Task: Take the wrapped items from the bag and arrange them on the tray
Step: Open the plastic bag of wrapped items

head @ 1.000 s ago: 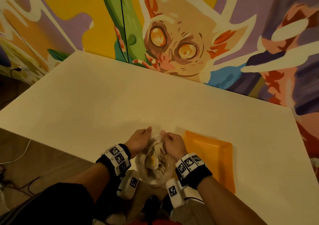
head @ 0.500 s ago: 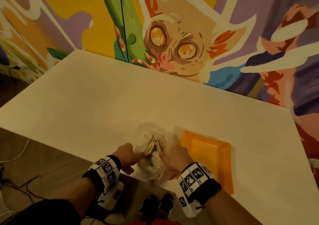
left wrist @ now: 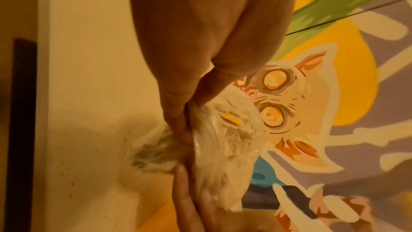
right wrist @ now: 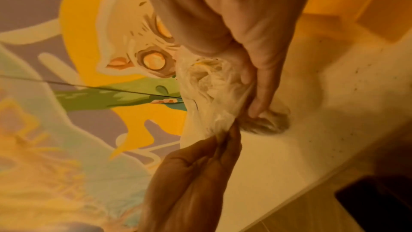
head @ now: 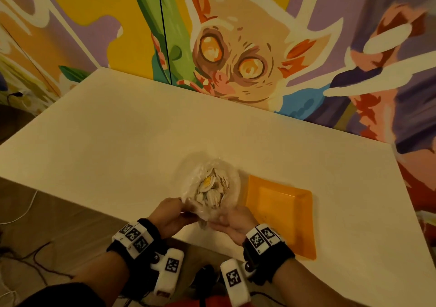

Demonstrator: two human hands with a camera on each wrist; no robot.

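A clear plastic bag (head: 232, 184) lies on the white table (head: 118, 141) near its front edge, holding several pale wrapped items (head: 212, 191), one with a yellow patch. My left hand (head: 172, 214) pinches the bag's near end from the left, and my right hand (head: 232, 220) pinches it from the right. The wrist views show the bag (left wrist: 225, 140) (right wrist: 211, 94) bunched between the fingers of both hands. An orange square tray (head: 283, 214) sits just right of the bag with nothing on it.
A painted mural wall (head: 236, 47) rises behind the table's far edge. Floor with cables (head: 23, 212) lies to the front left, below the table edge. Bare tabletop stretches left of and beyond the bag.
Both hands moved from the bag's far end back to its near end by the table edge. The bag now lies laid out away from me with its contents showing.
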